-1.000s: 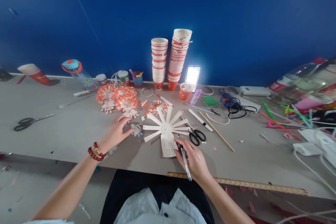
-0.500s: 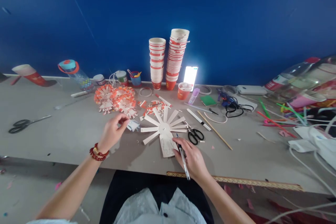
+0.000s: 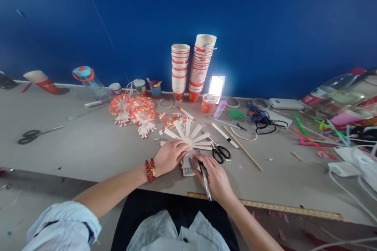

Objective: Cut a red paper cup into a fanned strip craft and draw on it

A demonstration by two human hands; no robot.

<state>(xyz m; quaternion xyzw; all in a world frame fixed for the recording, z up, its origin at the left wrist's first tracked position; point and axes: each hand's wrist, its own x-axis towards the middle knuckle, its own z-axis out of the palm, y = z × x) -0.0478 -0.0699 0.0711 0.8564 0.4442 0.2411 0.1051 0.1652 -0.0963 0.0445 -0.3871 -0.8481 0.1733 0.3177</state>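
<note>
A white cut-open paper cup [image 3: 188,140] lies flat, its strips fanned out round the base like rays. On its lower strip rests a small doll-shaped paper cutout [image 3: 187,164]. My left hand [image 3: 171,154] has its fingers bent together over the cutout's upper end and partly hides it and the strips. In my right hand [image 3: 214,175] is a pen [image 3: 205,182], held between the fingers and slanting toward me. The right fingertips touch the cutout's right side. Black-handled scissors [image 3: 220,153] lie just right of the strips.
Two tall stacks of paper cups [image 3: 180,68] stand at the wall by a lit phone [image 3: 217,86]. Finished paper dolls [image 3: 144,115] and red scraps [image 3: 176,119] lie behind my left hand. A wooden stick [image 3: 243,148] and cables [image 3: 266,121] lie to the right; other scissors [image 3: 31,136] far left.
My left hand has moved right with the paper cutout, from beside the fanned cup onto its lower strip, covering the drawn outline. My right hand keeps the pen in nearly the same place.
</note>
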